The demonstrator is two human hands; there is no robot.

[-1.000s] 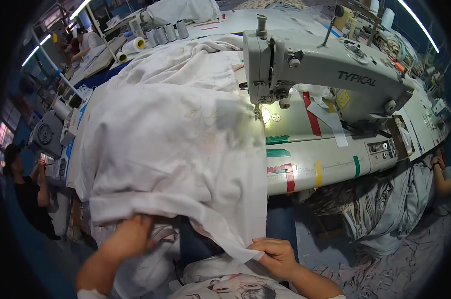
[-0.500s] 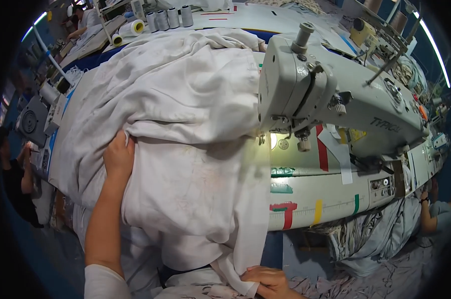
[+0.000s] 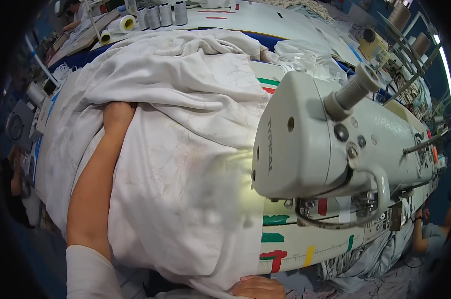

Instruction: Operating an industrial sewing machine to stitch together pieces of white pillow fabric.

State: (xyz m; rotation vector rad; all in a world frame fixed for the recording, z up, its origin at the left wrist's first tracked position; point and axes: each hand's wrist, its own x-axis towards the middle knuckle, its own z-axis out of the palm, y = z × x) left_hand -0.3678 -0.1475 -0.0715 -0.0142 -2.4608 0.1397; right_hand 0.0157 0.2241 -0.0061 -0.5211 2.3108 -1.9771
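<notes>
A large white cloth (image 3: 185,164) with faint marks spreads over the bed of a sewing machine (image 3: 305,134) and hangs over its front edge. My left hand (image 3: 119,115) reaches into the cloth at the left, closed on it beneath a thick fold that hides most of the fingers. Low in the view, my right hand (image 3: 259,287) is closed over the cloth's right-hand border near the front edge; its fingertips are partly out of sight. The cloth's right edge runs beside the machine head, which blocks my view of the needle. A lamp glow falls on the cloth there.
Coloured tape strips (image 3: 274,219) and a printed ruler mark the machine bed. Grey thread cones (image 3: 165,15) stand on the far table. A crumpled clear plastic bag (image 3: 307,57) lies behind the machine. Grey fabric (image 3: 355,264) hangs at the front right; a person (image 3: 429,234) sits beyond it.
The view has shifted, so the machine head looks larger and nearer. My left hand has slid farther away under the fold. My right hand remains at the cloth's near right edge.
</notes>
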